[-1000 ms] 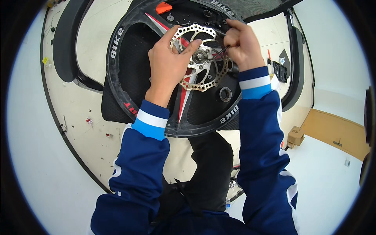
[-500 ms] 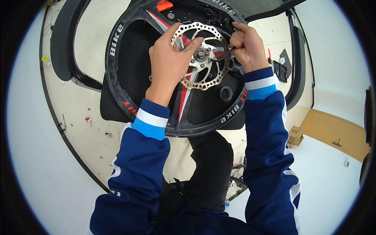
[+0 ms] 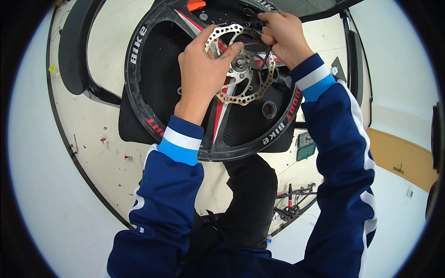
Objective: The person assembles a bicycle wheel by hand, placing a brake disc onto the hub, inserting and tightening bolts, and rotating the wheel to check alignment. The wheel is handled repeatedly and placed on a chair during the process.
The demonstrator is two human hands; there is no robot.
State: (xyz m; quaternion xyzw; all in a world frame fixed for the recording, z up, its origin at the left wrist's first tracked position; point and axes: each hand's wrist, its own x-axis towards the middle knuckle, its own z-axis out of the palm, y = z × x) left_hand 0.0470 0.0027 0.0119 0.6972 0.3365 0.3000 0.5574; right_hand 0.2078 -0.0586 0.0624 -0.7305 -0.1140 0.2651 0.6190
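Note:
A black bicycle wheel [image 3: 131, 88] with red and white spoke accents lies flat on a black chair seat. On its hub sits a silver, perforated disc brake rotor [image 3: 254, 96]. My left hand [image 3: 202, 69] is closed on the rotor's left edge, thumb on its face near the hub [image 3: 240, 63] and fingers over the rim side. At the upper right, my right hand [image 3: 282, 36] is closed around the long arm of a dark hex key [image 3: 266, 58]. The key's short end reaches a bolt area right of the hub; the exact contact is too small to make out.
Chair armrests [image 3: 74, 51] flank the wheel. Small loose parts, a washer [image 3: 203, 16] and an orange piece [image 3: 196, 5] lie at the seat's far side. A metal ring [image 3: 269, 110] shows between spokes. On the floor are a green case [image 3: 306, 147] and a bicycle frame [image 3: 296, 199].
My right hand has moved up and slightly left, swinging the hex key's long arm counterclockwise. My left hand stays on the rotor, and the wheel has shifted very slightly.

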